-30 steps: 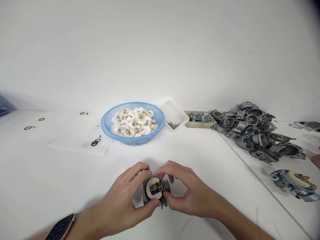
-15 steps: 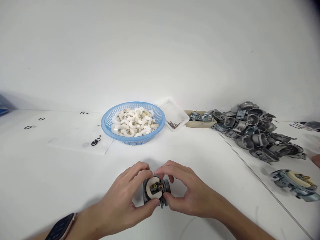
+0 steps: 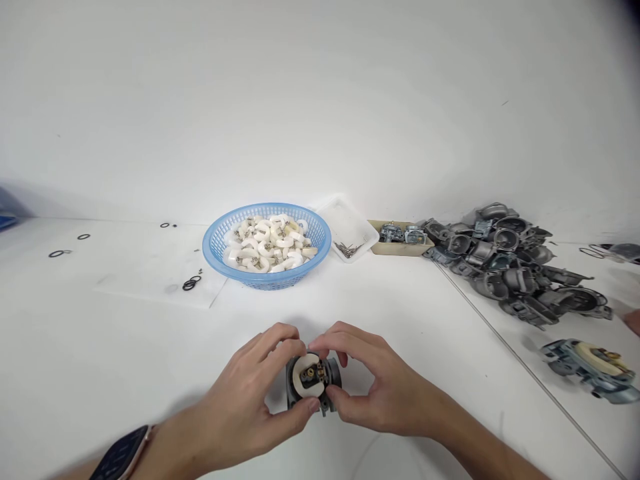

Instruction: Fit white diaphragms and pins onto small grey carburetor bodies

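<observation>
A grey metal carburetor [image 3: 334, 371] sits on the white table between my hands, its open side facing up. A white C-shaped float [image 3: 301, 383] lies in it, around small brass parts in the middle. My left hand [image 3: 255, 393] curls around the left side, with fingers at the far edge and thumb on the near edge. From the right, my right hand [image 3: 380, 383] holds the carburetor with its fingertips at the far edge and its thumb close to the float's near end. The fingertips hide parts of the rim.
A blue basket [image 3: 270, 281] of white floats stands ahead, beside a white tray [image 3: 357, 220] with thin metal pins. A beige box [image 3: 400, 249] holds carburetors. Carburetor bodies [image 3: 510, 260] are heaped right, near another carburetor with float [image 3: 590, 370]. Black rings [image 3: 190, 284] lie left. Another person's hand [image 3: 633, 321] shows at right.
My hands and the carburetor keep the same position. The other person's hand at the right edge has shifted very slightly.
</observation>
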Motion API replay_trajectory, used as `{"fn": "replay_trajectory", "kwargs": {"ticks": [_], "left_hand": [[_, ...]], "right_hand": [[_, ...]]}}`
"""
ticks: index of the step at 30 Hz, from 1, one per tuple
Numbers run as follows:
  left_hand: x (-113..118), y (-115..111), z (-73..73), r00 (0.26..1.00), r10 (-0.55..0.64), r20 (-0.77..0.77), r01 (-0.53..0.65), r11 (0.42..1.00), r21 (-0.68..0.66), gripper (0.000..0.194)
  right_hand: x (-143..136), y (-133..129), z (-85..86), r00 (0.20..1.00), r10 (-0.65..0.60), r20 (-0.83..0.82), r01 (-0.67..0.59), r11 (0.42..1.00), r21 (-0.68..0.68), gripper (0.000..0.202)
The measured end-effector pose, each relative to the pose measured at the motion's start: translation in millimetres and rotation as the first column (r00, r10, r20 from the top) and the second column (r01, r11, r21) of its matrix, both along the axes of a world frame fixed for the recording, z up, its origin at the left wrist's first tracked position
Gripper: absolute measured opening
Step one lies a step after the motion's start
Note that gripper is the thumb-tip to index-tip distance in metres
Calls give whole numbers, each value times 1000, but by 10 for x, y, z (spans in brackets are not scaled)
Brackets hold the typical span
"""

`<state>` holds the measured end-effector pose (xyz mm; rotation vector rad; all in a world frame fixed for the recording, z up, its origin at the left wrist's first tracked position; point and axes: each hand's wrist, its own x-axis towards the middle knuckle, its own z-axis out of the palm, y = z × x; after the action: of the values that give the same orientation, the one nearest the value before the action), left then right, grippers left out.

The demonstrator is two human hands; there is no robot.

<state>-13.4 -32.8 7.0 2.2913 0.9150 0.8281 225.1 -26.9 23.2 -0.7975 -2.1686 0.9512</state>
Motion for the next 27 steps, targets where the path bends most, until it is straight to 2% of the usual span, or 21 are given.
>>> {"fn": "replay_trajectory", "kwargs": {"ticks": [9, 16, 21, 24, 27], "left_hand": [[-11, -8, 16, 1000, 4, -6, -4, 1000, 7, 33], [-8, -8, -24, 1000, 16, -8, -16, 1000, 2, 35], [-1, -5, -40, 999, 41, 12, -41, 999, 31, 49], [-28, 21, -29, 999, 31, 36, -32, 999, 41, 49], [-91, 60, -38, 996, 32, 89, -37, 998, 58, 37]], "right_hand": [[-1, 8, 7, 1000, -3, 4, 3, 1000, -5, 66], [2, 8, 28, 1000, 0, 6, 0, 1000, -24, 65], [-6, 12, 48, 1000, -15, 10, 15, 1000, -12, 64], [-15, 0, 23, 997, -10, 78, 7, 999, 40, 73], [-54, -20, -31, 984, 23, 178, -39, 996, 84, 90]]}}
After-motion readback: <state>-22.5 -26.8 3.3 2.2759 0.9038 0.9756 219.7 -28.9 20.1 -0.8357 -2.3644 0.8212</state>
